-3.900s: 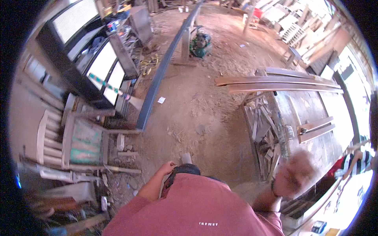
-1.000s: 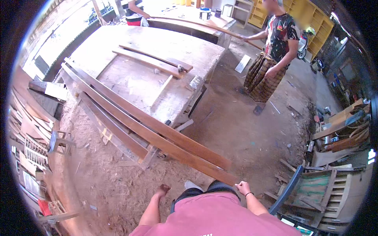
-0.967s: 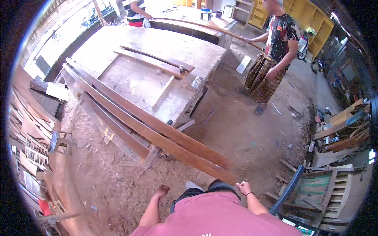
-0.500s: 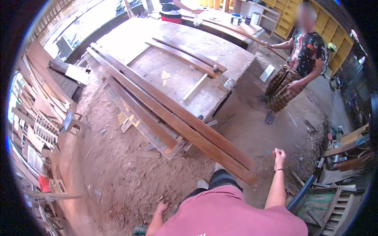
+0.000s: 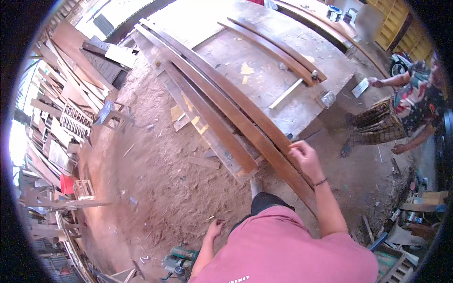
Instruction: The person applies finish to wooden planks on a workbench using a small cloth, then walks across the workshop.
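Observation:
My right hand (image 5: 306, 160), a dark band at its wrist, is over the near part of a long brown wooden plank (image 5: 269, 127). Its fingers are pinched together, and whatever is between them is hidden; I cannot tell whether they touch the wood. A second long plank (image 5: 231, 113) runs close alongside, and both planks overhang the worktable (image 5: 259, 56) towards me. Low by my left side, my left hand (image 5: 215, 228) is closed, with a small pale stick (image 5: 211, 218) poking out from its fingers. A shorter brown plank (image 5: 212, 122) lies left of the long pair.
Two more planks (image 5: 269, 47) rest farther back on the table. At right stands another person (image 5: 415, 104), one arm stretched towards a long strip of wood. Scrap wood (image 5: 61, 122) and a small stool (image 5: 111, 113) are at left. A green-and-grey power tool (image 5: 179, 262) lies near my left arm.
My right hand has moved left and forward, from beside the planks to over them. The view has shifted, so the table sits farther right. The other person's body now appears more tilted.

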`<state>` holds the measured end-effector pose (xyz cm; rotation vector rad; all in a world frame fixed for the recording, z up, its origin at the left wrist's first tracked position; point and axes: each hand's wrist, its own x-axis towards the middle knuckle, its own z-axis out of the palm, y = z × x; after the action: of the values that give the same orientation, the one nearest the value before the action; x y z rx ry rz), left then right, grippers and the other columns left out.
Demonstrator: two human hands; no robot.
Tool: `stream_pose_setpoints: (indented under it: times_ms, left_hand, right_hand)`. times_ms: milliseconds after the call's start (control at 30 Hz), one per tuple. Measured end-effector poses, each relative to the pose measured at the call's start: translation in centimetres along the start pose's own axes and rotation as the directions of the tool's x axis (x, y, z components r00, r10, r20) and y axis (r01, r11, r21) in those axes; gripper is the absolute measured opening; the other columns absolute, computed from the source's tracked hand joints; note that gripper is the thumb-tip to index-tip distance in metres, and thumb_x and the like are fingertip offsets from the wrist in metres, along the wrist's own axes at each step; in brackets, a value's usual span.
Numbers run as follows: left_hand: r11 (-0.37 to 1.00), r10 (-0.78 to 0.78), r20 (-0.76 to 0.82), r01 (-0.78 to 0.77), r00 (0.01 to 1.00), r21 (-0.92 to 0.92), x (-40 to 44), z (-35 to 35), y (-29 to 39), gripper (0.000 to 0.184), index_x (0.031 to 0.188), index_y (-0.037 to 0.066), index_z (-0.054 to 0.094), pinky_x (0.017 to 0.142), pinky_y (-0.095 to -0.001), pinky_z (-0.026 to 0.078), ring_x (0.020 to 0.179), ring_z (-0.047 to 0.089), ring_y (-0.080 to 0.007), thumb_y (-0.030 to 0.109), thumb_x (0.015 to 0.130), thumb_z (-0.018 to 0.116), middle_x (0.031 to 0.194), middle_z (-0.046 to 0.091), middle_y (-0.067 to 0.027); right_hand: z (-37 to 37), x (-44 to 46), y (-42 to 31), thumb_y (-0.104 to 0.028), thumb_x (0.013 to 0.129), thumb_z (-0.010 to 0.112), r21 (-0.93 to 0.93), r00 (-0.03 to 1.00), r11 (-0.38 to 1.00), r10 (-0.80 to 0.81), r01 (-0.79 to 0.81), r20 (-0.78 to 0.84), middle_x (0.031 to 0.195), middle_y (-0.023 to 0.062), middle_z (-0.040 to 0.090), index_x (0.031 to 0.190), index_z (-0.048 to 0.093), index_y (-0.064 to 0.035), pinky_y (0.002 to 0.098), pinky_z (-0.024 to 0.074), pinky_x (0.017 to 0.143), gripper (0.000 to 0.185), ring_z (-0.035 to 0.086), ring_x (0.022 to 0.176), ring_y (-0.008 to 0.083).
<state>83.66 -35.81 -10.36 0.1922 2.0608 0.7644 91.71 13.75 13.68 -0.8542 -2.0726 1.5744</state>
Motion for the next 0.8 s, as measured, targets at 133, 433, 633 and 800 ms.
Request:
stream_pose_setpoints:
  times_ms: [133,433,633,800]
  left_hand:
    - [0.998,-0.065,-0.057,0.066,0.996,0.009,-1.0,-4.4,2.8,0.027,0.104,0.002,0.060,0.077,-0.0306,0.047,0.088,0.060,-0.0183,0.022,0.085,0.061,0.096,0.065,-0.0110]
    - [0.916,-0.360,-0.173,0.313,0.917,-0.250,-3.0,-9.6,-2.4,0.025,0.100,0.002,0.060,0.072,-0.0298,0.048,0.080,0.060,-0.0170,0.021,0.085,0.061,0.090,0.064,-0.0091]
    - [0.940,-0.271,0.043,0.274,0.962,-0.205,1.0,-12.6,-17.2,0.030,0.104,0.001,0.061,0.075,-0.0327,0.047,0.084,0.060,-0.0202,0.024,0.084,0.060,0.091,0.064,-0.0111]
    - [0.880,-0.318,0.118,0.339,0.941,-0.334,7.0,-25.7,-15.2,0.028,0.097,0.002,0.062,0.063,-0.0284,0.047,0.072,0.060,-0.0142,0.026,0.083,0.062,0.084,0.064,-0.0090]
  right_hand:
    - [8.5,3.8,-2.4,-0.022,0.083,0.060,-0.287,0.868,0.945,0.004,0.160,0.496,0.087,0.0161,0.063,0.094,0.060,-0.0021,0.0367,0.0485,0.072,0.023,0.062,0.083,0.0276]
    - [22.9,4.7,-2.8,-0.030,0.082,0.059,-0.321,0.507,0.852,0.077,0.414,0.859,0.092,0.0189,0.062,0.098,0.059,-0.0032,0.0438,0.0450,0.077,0.031,0.058,0.089,0.0353]
    - [29.1,4.0,-3.1,-0.031,0.083,0.058,-0.481,0.594,0.780,0.179,0.400,0.785,0.094,0.0183,0.062,0.100,0.058,-0.0032,0.0440,0.0453,0.079,0.033,0.058,0.091,0.0357]
    - [34.4,4.0,-3.3,-0.033,0.082,0.059,-0.701,0.766,0.649,0.279,0.294,0.580,0.101,0.0185,0.060,0.105,0.057,-0.0052,0.0440,0.0446,0.083,0.036,0.055,0.100,0.0344]
